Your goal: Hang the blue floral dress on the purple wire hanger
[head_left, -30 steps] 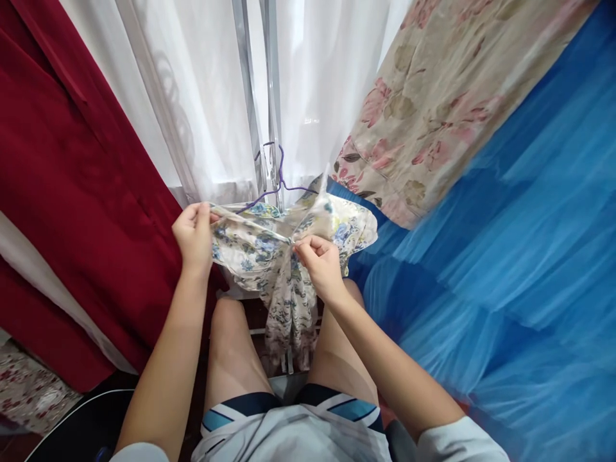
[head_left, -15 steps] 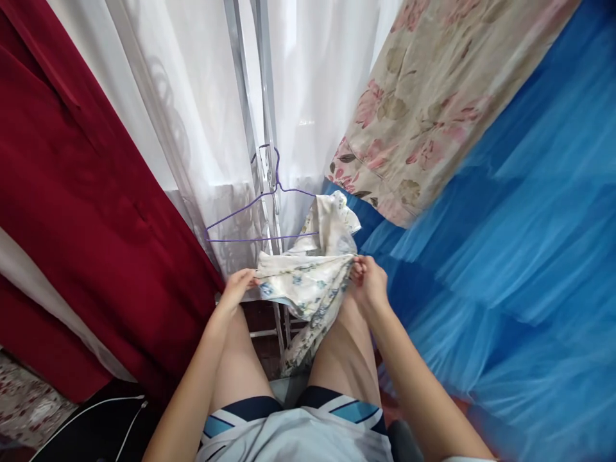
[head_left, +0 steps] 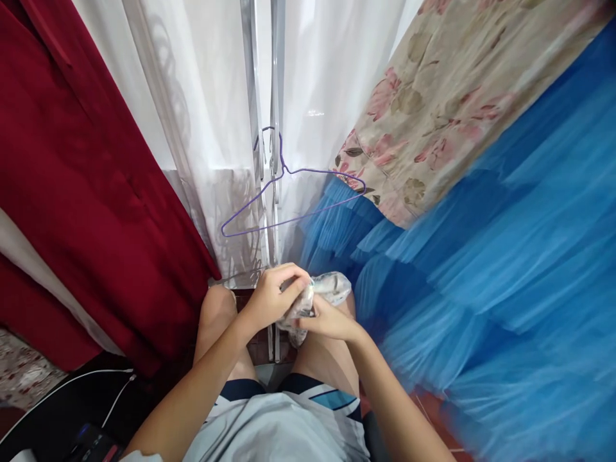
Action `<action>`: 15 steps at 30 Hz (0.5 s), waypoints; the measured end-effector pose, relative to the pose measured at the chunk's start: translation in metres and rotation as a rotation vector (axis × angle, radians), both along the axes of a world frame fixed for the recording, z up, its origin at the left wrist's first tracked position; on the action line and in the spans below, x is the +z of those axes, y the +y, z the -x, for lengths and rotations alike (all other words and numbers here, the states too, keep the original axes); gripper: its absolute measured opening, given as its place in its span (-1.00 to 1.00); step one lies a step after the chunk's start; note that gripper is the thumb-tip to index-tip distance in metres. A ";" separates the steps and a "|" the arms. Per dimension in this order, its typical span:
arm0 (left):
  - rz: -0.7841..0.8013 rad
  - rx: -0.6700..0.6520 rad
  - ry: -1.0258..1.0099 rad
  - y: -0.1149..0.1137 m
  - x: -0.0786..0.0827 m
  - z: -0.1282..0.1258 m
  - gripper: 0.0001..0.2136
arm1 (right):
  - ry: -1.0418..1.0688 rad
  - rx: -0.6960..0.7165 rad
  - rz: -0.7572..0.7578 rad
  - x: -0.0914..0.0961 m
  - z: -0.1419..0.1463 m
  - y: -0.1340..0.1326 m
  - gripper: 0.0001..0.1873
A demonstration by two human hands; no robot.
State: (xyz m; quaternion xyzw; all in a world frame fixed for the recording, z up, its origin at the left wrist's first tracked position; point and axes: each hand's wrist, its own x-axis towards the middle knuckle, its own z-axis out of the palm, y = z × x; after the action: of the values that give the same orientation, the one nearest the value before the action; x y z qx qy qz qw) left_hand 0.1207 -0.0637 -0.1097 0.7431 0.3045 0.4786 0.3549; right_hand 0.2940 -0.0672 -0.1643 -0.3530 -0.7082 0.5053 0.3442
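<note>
A white floral cloth garment is bunched up between my two hands, just above my lap. My left hand curls over its upper left side, thumb and fingers closed on the fabric. From the right, my right hand grips the same bundle, its fingers partly hidden by the folds. Beyond the hands a purple wire hanger hangs bare on a metal rack.
White curtain hangs behind the rack. Dark red drapery is at left, a floral fabric and blue tulle at right. A black surface with white cables lies lower left.
The garment has come off the hanger's right arm and, from being stretched out between both hands, is now gathered into a bundle nearer my lap. The hanger swings tilted.
</note>
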 end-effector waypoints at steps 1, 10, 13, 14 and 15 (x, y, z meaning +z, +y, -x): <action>-0.023 -0.008 0.051 -0.001 -0.003 0.001 -0.78 | 0.046 0.027 0.075 -0.001 0.008 -0.004 -0.60; 0.388 -0.302 0.135 -0.016 -0.075 0.052 -0.48 | 0.178 -0.076 0.167 0.026 -0.001 -0.003 -0.76; 0.327 -0.152 0.344 -0.021 -0.083 0.078 -0.67 | 0.072 -0.061 0.047 0.051 -0.014 0.005 -0.76; 0.273 -0.079 0.411 -0.018 -0.081 0.089 -0.76 | 0.057 -0.093 0.006 0.060 -0.018 0.010 -0.76; 0.215 -0.002 0.462 -0.014 -0.078 0.103 -0.79 | 0.055 -0.148 -0.042 0.069 -0.023 0.016 -0.76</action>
State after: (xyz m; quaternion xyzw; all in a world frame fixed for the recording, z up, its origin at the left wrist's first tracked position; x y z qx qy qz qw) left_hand 0.0182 -0.0774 -0.1876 0.7910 0.4260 0.2609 0.3533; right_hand 0.3168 -0.0515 -0.0955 -0.3831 -0.6807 0.4731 0.4074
